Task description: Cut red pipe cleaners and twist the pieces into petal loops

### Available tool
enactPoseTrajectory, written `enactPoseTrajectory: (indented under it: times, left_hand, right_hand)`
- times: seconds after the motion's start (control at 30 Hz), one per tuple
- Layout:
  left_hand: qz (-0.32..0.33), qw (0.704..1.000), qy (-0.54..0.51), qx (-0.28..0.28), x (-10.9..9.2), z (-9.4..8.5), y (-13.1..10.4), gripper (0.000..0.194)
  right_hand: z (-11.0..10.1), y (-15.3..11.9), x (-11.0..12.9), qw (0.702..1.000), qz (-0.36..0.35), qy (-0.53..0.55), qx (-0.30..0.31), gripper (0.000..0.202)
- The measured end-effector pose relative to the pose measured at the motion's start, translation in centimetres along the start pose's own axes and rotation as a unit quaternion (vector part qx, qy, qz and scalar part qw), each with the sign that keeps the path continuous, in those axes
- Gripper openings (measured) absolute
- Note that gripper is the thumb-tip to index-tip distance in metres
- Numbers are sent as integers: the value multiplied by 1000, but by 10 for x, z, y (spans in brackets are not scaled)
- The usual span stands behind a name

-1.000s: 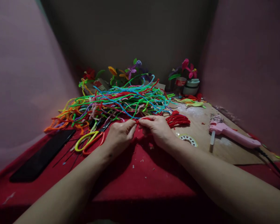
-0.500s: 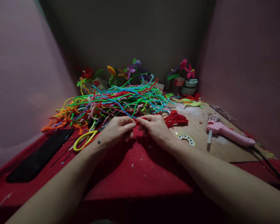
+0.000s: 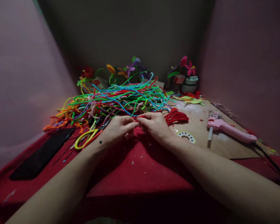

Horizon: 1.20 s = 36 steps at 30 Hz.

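My left hand (image 3: 118,129) and my right hand (image 3: 155,126) meet over the red cloth (image 3: 135,168), thumbs and fingertips pinched together. Between the fingertips shows a small bit of red piece (image 3: 138,117), mostly hidden, which both hands pinch. Just beyond them lies a big tangled heap of coloured fuzzy stems (image 3: 121,98). A bundle of red stems (image 3: 177,117) rests right of my right hand. Scissors with yellow and orange handles (image 3: 86,139) lie beside my left wrist.
A black phone (image 3: 43,154) lies at the left. On the brown board (image 3: 200,118) are a pink glue gun (image 3: 233,130) with its cord and a white tape roll (image 3: 186,136). Fuzzy flowers (image 3: 130,69), a lidded jar (image 3: 189,84) and a red-labelled cup (image 3: 179,80) stand behind.
My fingertips have shifted slightly and are closer together, with the left thumb nearer the right one. The view has moved a little.
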<state>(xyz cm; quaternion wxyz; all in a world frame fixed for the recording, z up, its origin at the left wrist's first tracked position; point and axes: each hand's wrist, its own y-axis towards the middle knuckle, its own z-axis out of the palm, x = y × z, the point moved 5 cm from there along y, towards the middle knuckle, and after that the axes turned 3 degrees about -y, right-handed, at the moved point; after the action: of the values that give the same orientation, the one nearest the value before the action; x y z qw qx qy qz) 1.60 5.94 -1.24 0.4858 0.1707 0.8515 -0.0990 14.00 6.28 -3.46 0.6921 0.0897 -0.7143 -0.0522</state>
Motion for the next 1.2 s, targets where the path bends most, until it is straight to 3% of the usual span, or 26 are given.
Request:
enactPoseTrajectory:
  times: [0.2,0.37,0.57,0.7,0.8,0.93,1.07,1.2]
  left_hand:
    - [-19,1000,-10,0,3,3,0,23]
    - [-33,998,-40,-48,1,4,-1,22]
    - [-35,999,-30,-15,6,-2,1,26]
    - [1,988,7,-153,6,-27,1,26]
    - [12,977,-25,-210,2,-35,4,24]
    - [-21,991,-42,-123,-14,-16,21,20]
    - [0,999,39,-28,-43,15,48,20]
    - [44,991,123,13,-61,46,89,20]
  right_hand:
    - [4,0,-1,998,-27,-61,16,12]
    - [-1,-7,9,987,-62,-138,-50,16]
    - [-1,-7,8,990,-47,-124,-51,28]
    - [2,-9,9,987,-54,-142,-44,45]
    - [13,-15,14,978,-93,-184,35,49]
    - [31,-30,21,941,-171,-242,164,46]
    - [35,-36,22,924,-174,-270,207,40]
    - [39,-37,19,908,-166,-271,271,31]
